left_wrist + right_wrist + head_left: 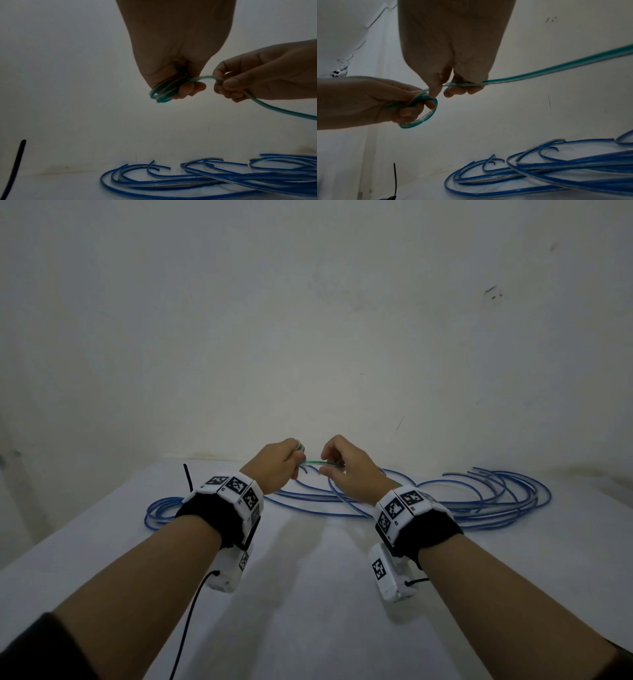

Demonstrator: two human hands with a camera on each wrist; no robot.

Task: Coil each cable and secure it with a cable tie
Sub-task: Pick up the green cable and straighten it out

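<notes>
A green-and-clear cable (313, 462) stretches between my two hands above the white table (308, 594). My left hand (275, 465) grips a small coil of it (163, 90), with loops wound around the curled fingers; the coil (423, 115) shows as a ring below that hand. My right hand (346, 467) pinches the straight run of the cable (464, 83) between thumb and fingers. From there the cable's free length (556, 67) trails off to the right. A black cable tie (187, 479) stands up at the back left of the table.
Several loose blue-and-clear cables (479, 501) lie in wide loops across the back of the table, under and behind my hands. Another blue loop (161, 513) lies at the left. A plain white wall (308, 320) rises right behind the table.
</notes>
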